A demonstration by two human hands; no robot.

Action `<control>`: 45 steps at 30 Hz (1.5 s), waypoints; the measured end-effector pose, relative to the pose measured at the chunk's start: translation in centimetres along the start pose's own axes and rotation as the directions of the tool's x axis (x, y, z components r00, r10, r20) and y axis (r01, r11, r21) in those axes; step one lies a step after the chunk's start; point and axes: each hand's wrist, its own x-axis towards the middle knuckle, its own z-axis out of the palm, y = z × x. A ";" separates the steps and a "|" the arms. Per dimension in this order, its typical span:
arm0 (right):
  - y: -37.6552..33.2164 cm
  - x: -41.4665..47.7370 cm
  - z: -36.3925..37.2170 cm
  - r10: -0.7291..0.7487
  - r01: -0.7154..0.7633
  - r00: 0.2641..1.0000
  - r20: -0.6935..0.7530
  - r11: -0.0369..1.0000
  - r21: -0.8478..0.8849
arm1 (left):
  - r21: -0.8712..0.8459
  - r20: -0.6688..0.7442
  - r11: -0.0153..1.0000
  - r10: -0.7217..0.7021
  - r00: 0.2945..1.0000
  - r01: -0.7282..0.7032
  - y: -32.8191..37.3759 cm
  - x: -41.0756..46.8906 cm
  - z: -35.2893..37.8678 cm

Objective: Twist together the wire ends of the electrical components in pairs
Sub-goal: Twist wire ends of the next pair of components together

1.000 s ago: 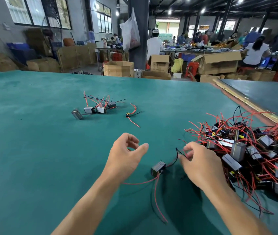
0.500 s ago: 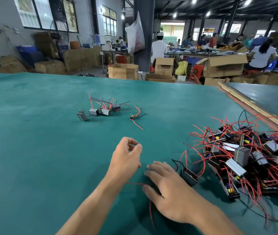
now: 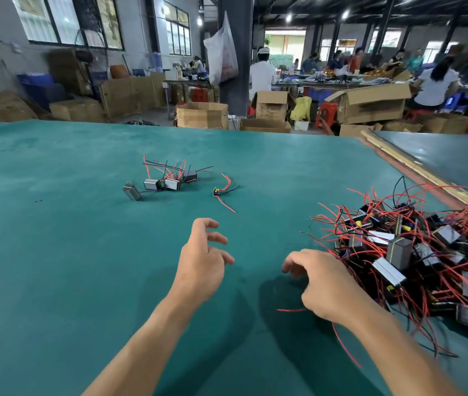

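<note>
The right grip (image 3: pixel 324 284) hangs low over the green surface (image 3: pixel 55 252), fingers curled downward, its far edge touching the near edge of the heap of components (image 3: pixel 412 252). Two red wires (image 3: pixel 291 310) run out from under its palm toward the near side (whatever they belong to is hidden beneath it), so I cannot tell whether it holds anything. The left grip (image 3: pixel 202 264) hovers just beside it, fingers loosely bent and spread, holding nothing.

The heap is a tangle of small grey and black boxes with red and black leads, too many to count. Farther out on the surface sit a cluster of four boxes (image 3: pixel 167 182) with their leads sticking up, and one small yellow-marked component (image 3: pixel 216 191) beside them.
</note>
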 end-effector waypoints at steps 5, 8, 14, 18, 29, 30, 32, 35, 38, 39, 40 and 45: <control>-1.0 -0.3 0.0 -0.053 0.055 0.998 -0.044 0.998 0.029 | -0.121 -0.167 0.992 0.009 0.986 -0.030 1.9 4.9 -3.4; -1.8 -0.4 0.0 -0.130 0.139 0.981 -0.143 0.989 0.055 | 0.390 -0.160 0.917 0.161 0.974 -0.088 2.6 10.2 -7.0; -2.7 -0.3 0.8 -0.225 0.225 0.972 -0.069 0.974 -0.005 | 0.840 -0.132 0.536 0.047 0.990 0.087 -1.6 19.2 -13.5; -3.0 -0.2 1.2 -0.306 0.293 0.935 -0.180 0.951 -0.096 | 0.847 -0.091 0.519 -0.080 0.993 0.119 -5.0 22.8 -14.6; -2.9 0.1 2.0 -0.396 0.349 0.896 -0.202 0.908 -0.233 | 0.934 -0.049 0.356 0.011 0.999 0.042 -7.3 26.7 -13.2; -2.9 0.2 1.9 -0.397 0.351 0.894 -0.210 0.909 -0.224 | 0.921 -0.067 0.386 0.049 0.997 0.043 -7.1 26.7 -13.1; -2.7 0.2 1.9 -0.407 0.365 0.881 -0.239 0.909 -0.201 | 0.884 -0.101 0.465 0.103 0.989 0.042 -6.8 25.9 -12.6; -3.0 -0.2 1.7 -0.401 0.375 0.887 -0.229 0.915 -0.152 | 0.808 -0.083 0.589 0.118 0.990 -0.002 -5.6 22.9 -10.9; -3.1 -0.4 1.6 -0.363 0.354 0.906 -0.218 0.932 -0.081 | 0.664 -0.066 0.747 0.113 0.991 -0.041 -3.5 18.2 -8.3; -3.1 -0.4 1.5 -0.320 0.322 0.925 -0.204 0.946 -0.024 | 0.603 -0.057 0.797 0.097 0.994 -0.043 -2.8 16.3 -7.3; -3.0 -0.4 1.6 -0.272 0.279 0.946 -0.178 0.960 0.017 | 0.545 -0.035 0.837 0.086 0.996 -0.053 -2.1 14.1 -6.2; -3.1 -1.0 0.9 -0.178 0.209 0.961 -0.211 0.969 0.135 | 0.264 0.225 0.960 0.031 0.974 -0.092 1.5 3.9 -1.6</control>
